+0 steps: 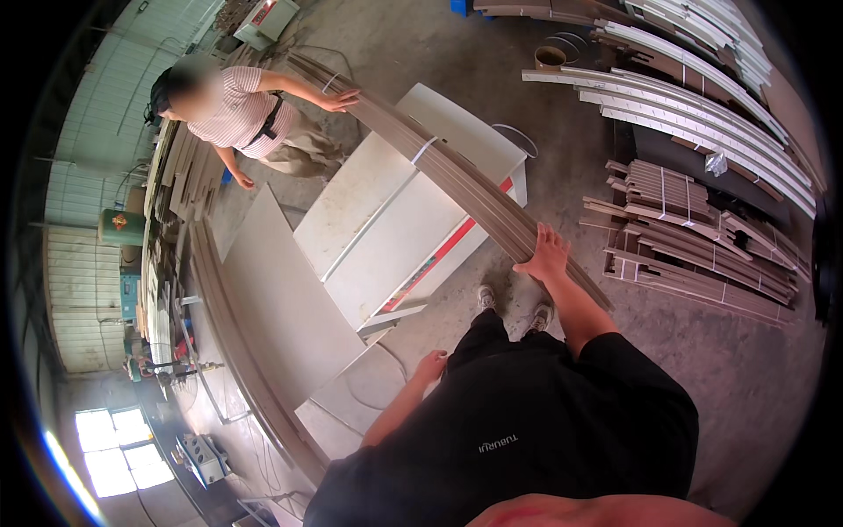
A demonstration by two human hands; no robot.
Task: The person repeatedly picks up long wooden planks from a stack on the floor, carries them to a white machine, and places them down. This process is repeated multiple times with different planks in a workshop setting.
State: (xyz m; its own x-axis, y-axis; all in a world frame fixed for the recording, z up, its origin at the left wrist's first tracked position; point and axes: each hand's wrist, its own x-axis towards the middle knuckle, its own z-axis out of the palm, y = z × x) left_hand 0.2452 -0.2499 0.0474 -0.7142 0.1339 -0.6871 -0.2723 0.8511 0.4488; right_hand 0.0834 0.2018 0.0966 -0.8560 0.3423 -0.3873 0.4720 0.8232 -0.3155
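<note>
Brown, white-banded strips [474,195] touch the spread right grip [547,256]; I cannot judge the left grip [430,365].

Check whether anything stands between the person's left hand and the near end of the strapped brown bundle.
Nothing visible does: from the left hand to the near end of the bundle lies open space above the floor. The right hand rests on the bundle.

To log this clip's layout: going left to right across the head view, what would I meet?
Window, co-worker's hand on the long brown strips, left hand, left shoe, right hand, tied stack of brown strips.
</note>
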